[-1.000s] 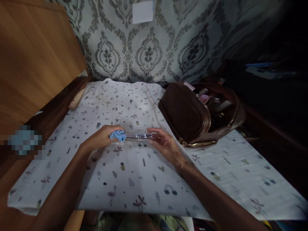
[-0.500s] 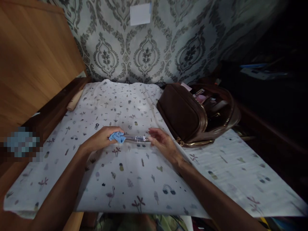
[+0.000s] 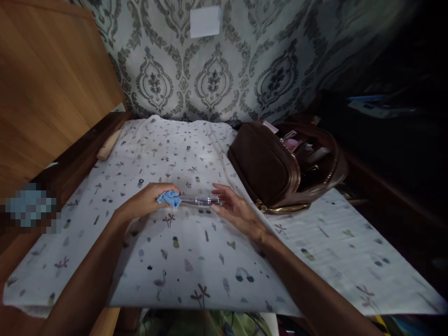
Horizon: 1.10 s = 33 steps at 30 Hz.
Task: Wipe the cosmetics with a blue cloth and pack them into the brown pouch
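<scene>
A slim clear bottle (image 3: 198, 200) with a silvery band near its right end lies level just above the printed cloth. My left hand (image 3: 149, 198) is closed around its left end, with a crumpled blue cloth (image 3: 170, 198) pressed between the fingers and the bottle. At the other end, my right hand (image 3: 236, 207) has its thumb and fingers spread apart on either side of the bottle's tip. Whether any fingertip touches the tip is hard to tell.
A white printed cloth (image 3: 189, 266) covers the table. Right of my hands stands an unzipped brown bag (image 3: 262, 158) with small items inside. A beige roll-shaped object (image 3: 108, 147) lies at the left edge, beside a wooden panel (image 3: 56, 79). Patterned wallpaper rises behind.
My right hand's fingers have spread from the bottle's right end, where they were closer together. My left hand, the blue cloth and the bottle have barely moved.
</scene>
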Tool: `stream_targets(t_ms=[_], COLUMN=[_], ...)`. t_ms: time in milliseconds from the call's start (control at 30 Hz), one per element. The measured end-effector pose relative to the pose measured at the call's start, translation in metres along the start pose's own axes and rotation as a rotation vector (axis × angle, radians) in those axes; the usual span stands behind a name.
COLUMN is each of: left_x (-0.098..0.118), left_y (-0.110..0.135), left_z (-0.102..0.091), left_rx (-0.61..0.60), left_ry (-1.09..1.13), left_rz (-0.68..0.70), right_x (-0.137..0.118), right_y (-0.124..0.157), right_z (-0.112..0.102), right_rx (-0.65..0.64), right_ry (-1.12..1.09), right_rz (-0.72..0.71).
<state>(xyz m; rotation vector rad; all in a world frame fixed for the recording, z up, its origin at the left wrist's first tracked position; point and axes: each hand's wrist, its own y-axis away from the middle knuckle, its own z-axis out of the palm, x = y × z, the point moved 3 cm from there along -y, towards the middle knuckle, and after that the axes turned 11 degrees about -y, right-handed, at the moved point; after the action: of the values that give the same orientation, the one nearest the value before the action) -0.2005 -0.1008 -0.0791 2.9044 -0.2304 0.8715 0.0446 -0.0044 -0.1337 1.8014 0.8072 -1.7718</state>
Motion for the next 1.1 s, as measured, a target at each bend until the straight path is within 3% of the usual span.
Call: stream_targets(t_ms=[233,467,967,1100], left_x=[-0.001,-0.003,0.000,-0.001], left_y=[0.000,0.000,-0.001,0.000], left_z=[0.000,0.001,-0.001,0.000], left_rx=[-0.018,0.004,-0.010,-0.010], left_ry=[0.003,0.002,-0.001,-0.001], left_rz=[-0.005,-0.008,0.014,0.013], right_x=[0.017,0.005,0.004,0.004], right_y=[-0.005,-0.001,-0.002,-0.002], right_z=[-0.004,0.000,0.001,0.003], right_rx=[0.040,-0.054,-0.011,-0.036], right_ry=[-0.028,-0.020,-0.075,-0.043], right_rz=[0.043,0.036,-0.020,0.029])
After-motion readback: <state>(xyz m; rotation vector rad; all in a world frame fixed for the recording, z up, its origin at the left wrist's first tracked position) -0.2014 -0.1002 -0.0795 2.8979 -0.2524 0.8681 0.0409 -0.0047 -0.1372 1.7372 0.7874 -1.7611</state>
